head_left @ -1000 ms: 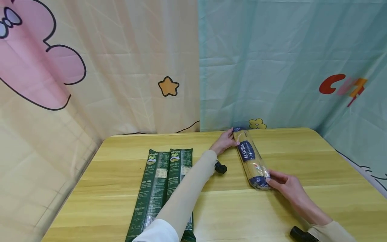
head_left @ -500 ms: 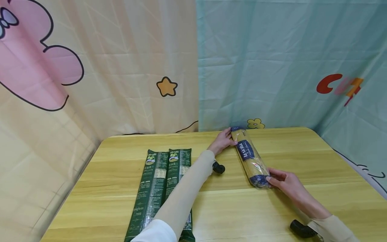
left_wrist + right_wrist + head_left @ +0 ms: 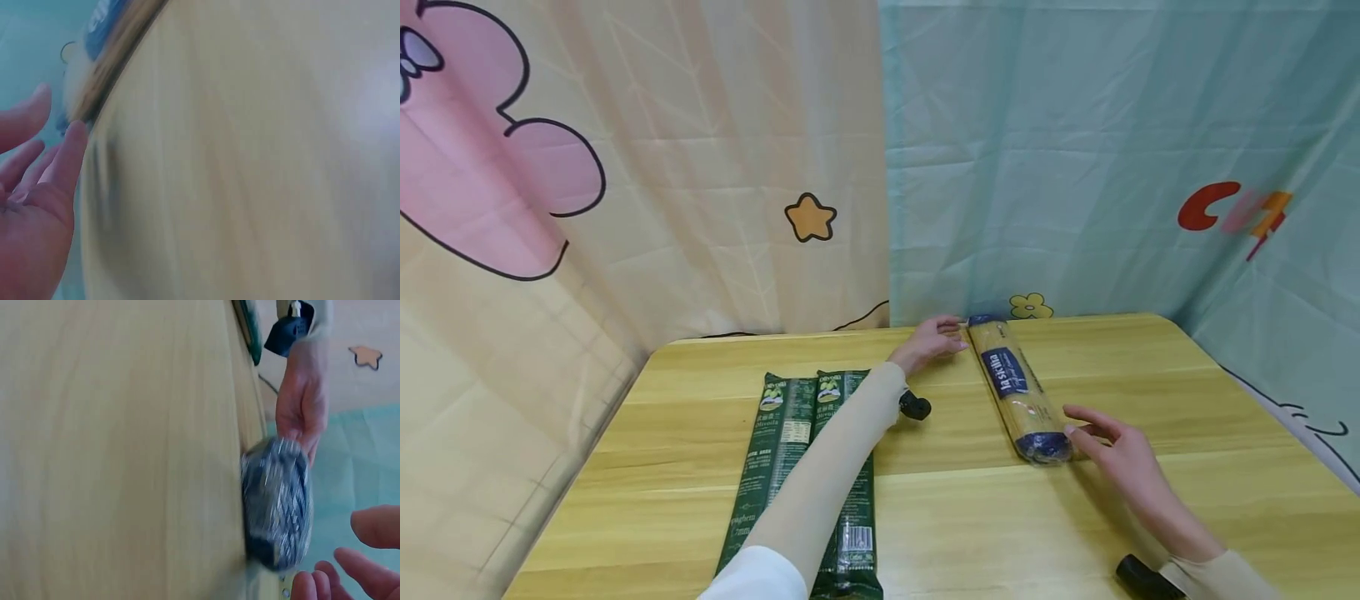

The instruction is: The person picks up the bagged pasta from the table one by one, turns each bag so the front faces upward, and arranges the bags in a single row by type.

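A clear-wrapped pack of spaghetti [image 3: 1017,396] with a dark blue label and blue ends lies slantwise on the wooden table, right of centre. Just left of its far end is my left hand [image 3: 931,343], fingers loosely extended and holding nothing. In the left wrist view a narrow gap shows between those fingers and the blurred pack [image 3: 111,59]. My right hand [image 3: 1116,450] is beside the near end, thumb and fingers parted, the thumb tip right at the wrapper. The right wrist view shows the pack's crinkled blue end [image 3: 278,503] with the right fingers [image 3: 372,572] spread around air.
Two long green spaghetti packs [image 3: 775,450] [image 3: 853,533] lie side by side at the left, partly hidden under my left forearm. Patterned curtains [image 3: 1037,150] hang behind the table's back edge [image 3: 760,337]. Each wrist wears a black camera mount [image 3: 915,406].
Both hands have let go of the spaghetti pack. My left hand has drawn off leftward from its far end, and the right fingers have loosened at its near end. The pack lies in place.
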Available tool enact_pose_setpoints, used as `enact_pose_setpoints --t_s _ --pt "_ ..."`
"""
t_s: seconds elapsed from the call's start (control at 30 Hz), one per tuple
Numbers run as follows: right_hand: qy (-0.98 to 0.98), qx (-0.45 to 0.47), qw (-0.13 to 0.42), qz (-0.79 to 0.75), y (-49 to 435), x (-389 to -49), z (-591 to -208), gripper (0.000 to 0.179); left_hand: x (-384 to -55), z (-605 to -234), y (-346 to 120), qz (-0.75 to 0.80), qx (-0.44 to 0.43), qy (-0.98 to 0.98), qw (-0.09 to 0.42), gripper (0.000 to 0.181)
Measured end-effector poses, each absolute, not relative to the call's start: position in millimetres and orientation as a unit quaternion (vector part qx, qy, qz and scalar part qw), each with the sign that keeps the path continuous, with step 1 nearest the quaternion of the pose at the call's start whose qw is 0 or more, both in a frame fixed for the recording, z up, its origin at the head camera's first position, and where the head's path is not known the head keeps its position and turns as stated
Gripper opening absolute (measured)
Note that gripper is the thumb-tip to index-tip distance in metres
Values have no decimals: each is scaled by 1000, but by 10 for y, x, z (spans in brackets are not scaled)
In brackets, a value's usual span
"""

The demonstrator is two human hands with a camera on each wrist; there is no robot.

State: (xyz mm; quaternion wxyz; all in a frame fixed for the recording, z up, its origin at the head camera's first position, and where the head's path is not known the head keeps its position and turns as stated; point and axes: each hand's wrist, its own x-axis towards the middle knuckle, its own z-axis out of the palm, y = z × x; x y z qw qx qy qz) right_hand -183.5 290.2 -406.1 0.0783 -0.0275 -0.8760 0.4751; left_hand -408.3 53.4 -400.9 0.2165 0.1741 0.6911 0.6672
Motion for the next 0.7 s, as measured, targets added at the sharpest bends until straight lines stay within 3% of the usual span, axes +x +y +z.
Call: enact_pose_setpoints --t_s 0.13,0.27,0.7 --pt "-857 2 110 503 2715 -1744 -4000 39 -4073 -3860 283 599 229 731 234 55" --pt "-842 31 99 529 2499 -1679 -3980 35 -4071 -3730 48 543 260 755 261 52" --pt "-790 152 -58 592 1776 -1546 -4062 32 -4070 -3652 -577 461 272 777 331 43"
